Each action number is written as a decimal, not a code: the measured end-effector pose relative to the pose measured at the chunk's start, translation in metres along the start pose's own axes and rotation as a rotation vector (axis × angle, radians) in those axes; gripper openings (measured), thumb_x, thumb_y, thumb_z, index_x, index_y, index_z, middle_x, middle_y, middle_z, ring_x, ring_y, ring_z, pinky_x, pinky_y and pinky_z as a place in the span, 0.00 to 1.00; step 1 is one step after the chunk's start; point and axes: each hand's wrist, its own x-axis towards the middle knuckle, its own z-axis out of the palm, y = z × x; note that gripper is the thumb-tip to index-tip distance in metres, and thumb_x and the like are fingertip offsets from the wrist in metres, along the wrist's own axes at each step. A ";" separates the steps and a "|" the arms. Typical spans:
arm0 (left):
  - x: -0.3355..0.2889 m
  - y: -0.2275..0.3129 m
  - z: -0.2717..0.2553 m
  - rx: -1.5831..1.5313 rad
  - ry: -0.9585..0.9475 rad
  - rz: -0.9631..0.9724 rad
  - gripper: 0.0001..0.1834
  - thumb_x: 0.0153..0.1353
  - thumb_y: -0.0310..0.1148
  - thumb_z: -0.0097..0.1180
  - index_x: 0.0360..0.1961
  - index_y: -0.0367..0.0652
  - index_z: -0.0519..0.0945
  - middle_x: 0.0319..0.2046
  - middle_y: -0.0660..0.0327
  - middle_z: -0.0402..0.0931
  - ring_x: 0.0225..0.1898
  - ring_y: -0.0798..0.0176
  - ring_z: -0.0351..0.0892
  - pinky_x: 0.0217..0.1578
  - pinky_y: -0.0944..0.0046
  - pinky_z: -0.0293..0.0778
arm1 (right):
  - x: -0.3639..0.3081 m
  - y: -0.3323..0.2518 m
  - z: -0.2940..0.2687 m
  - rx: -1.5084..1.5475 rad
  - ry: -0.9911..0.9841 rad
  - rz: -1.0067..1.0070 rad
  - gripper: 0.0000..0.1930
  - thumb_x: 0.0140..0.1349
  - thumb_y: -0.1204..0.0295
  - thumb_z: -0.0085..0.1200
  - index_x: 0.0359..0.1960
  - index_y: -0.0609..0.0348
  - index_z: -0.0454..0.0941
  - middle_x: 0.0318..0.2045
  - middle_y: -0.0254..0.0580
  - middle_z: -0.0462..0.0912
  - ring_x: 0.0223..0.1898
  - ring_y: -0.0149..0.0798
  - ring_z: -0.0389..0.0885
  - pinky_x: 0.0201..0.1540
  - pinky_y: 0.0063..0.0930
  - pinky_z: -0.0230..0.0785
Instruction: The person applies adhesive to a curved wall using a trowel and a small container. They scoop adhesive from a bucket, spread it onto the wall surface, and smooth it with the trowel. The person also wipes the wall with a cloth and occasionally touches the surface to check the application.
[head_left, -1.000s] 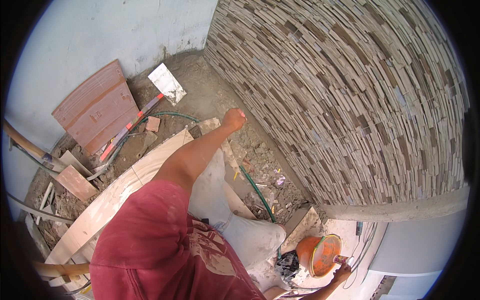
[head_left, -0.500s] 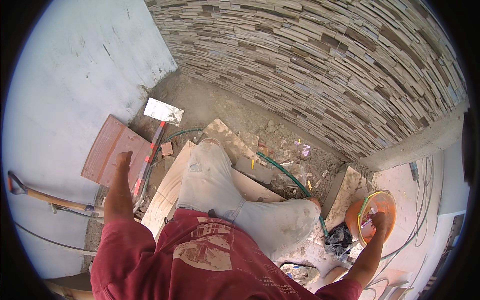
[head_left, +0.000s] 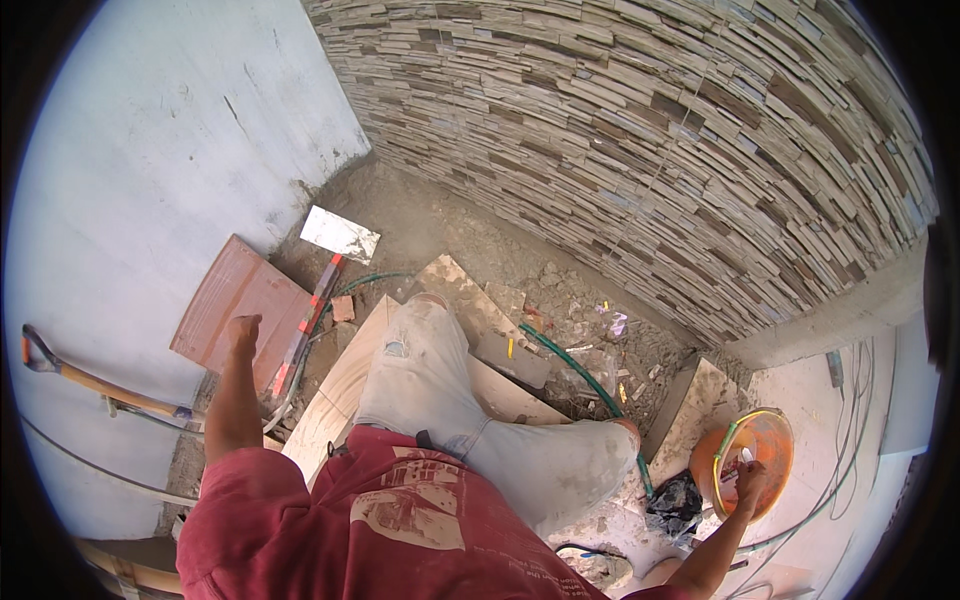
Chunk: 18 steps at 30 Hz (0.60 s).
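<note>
Right hand (head_left: 750, 482), fingers apparently pinching a small item (head_left: 746, 456), is now inside the orange bucket (head_left: 779, 452) surrounding them, shifting work there; left hand's (head_left: 243, 332) finger state cannot be told

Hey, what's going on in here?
A person in a red shirt sits or crouches by a stone-patterned wall. Their right hand is at the mouth of an orange bucket, by a small pale thing too unclear to name. The left hand shows before a reddish panel; whether it touches, I can't tell. A green hose lies across the rubble.
</note>
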 end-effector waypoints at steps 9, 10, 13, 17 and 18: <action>-0.028 0.040 0.102 -0.078 -0.235 0.117 0.15 0.54 0.38 0.62 0.34 0.34 0.83 0.24 0.57 0.80 0.26 0.62 0.77 0.31 0.61 0.71 | -0.110 -0.182 -0.141 -0.226 0.220 -0.219 0.10 0.56 0.73 0.62 0.32 0.70 0.78 0.25 0.55 0.81 0.26 0.48 0.79 0.32 0.39 0.70; -0.039 0.042 0.105 -0.082 -0.248 0.132 0.15 0.54 0.38 0.62 0.33 0.34 0.83 0.23 0.55 0.81 0.26 0.59 0.79 0.32 0.61 0.72 | -0.114 -0.204 -0.148 -0.293 0.197 -0.282 0.10 0.55 0.73 0.62 0.32 0.70 0.78 0.25 0.56 0.81 0.26 0.50 0.80 0.32 0.39 0.70; -0.055 0.043 0.117 -0.001 -0.194 0.205 0.15 0.55 0.39 0.62 0.33 0.34 0.83 0.26 0.52 0.80 0.29 0.57 0.80 0.35 0.59 0.73 | -0.122 -0.319 -0.143 -0.504 0.015 -0.386 0.09 0.50 0.73 0.63 0.26 0.69 0.81 0.23 0.57 0.81 0.26 0.54 0.82 0.31 0.43 0.73; -0.071 0.055 0.127 0.102 -0.155 0.494 0.16 0.55 0.37 0.62 0.37 0.34 0.82 0.37 0.46 0.78 0.41 0.50 0.80 0.45 0.56 0.74 | -0.099 -0.495 -0.108 -0.413 -0.387 -0.696 0.11 0.52 0.72 0.62 0.32 0.69 0.81 0.26 0.56 0.83 0.30 0.51 0.84 0.36 0.38 0.75; -0.067 0.055 0.123 0.098 -0.153 0.478 0.16 0.55 0.37 0.61 0.38 0.34 0.82 0.40 0.45 0.77 0.44 0.48 0.79 0.47 0.55 0.73 | -0.104 -0.553 -0.102 -0.366 -0.325 -0.818 0.11 0.54 0.71 0.62 0.32 0.69 0.79 0.24 0.53 0.81 0.25 0.47 0.81 0.33 0.36 0.72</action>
